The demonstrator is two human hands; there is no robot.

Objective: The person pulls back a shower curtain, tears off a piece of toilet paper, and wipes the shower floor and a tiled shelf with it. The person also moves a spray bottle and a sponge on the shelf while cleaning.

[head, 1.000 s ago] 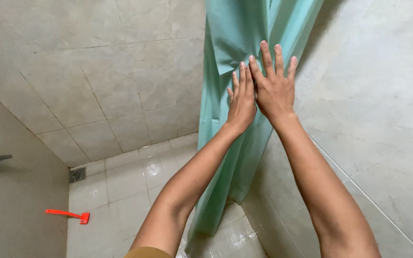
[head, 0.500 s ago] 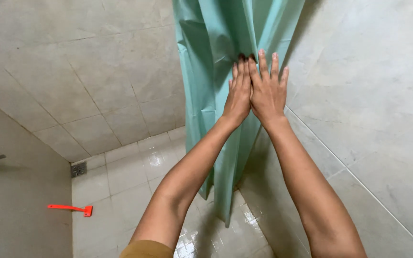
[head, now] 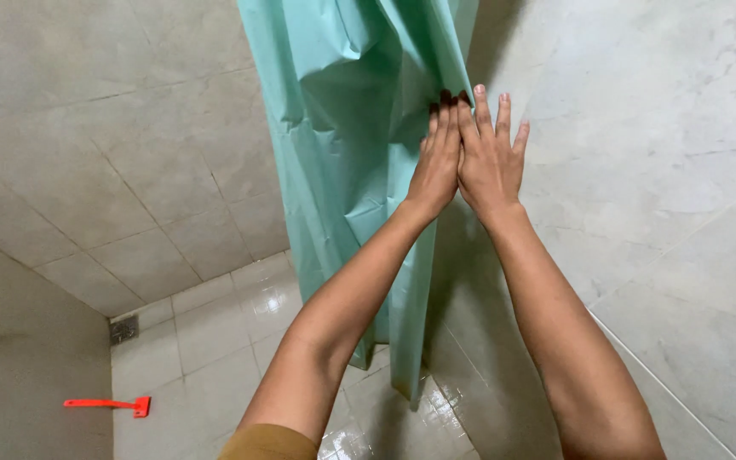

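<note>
A teal plastic shower curtain [head: 342, 145] hangs bunched from the top of the head view down to near the wet floor. My left hand [head: 436, 162] lies flat against the curtain's right edge, fingers straight and together, its fingertips in shadow behind a fold. Beside it, touching side by side, my right hand [head: 491, 158] is pressed flat with spread fingers, partly on the curtain's edge and partly over the light marble wall [head: 658, 170]. Neither hand grips anything.
Beige tiled walls [head: 104, 153] stand to the left. The glossy wet floor tiles [head: 215, 341] hold a drain grate [head: 123, 328] in the corner and a small red scraper [head: 112, 405] at the lower left. A dark wall strip fills the bottom left.
Both hands, kept together, have shifted rightward in view with the curtain's edge as the curtain spread leftward. The camera turned, so more of the marble wall shows.
</note>
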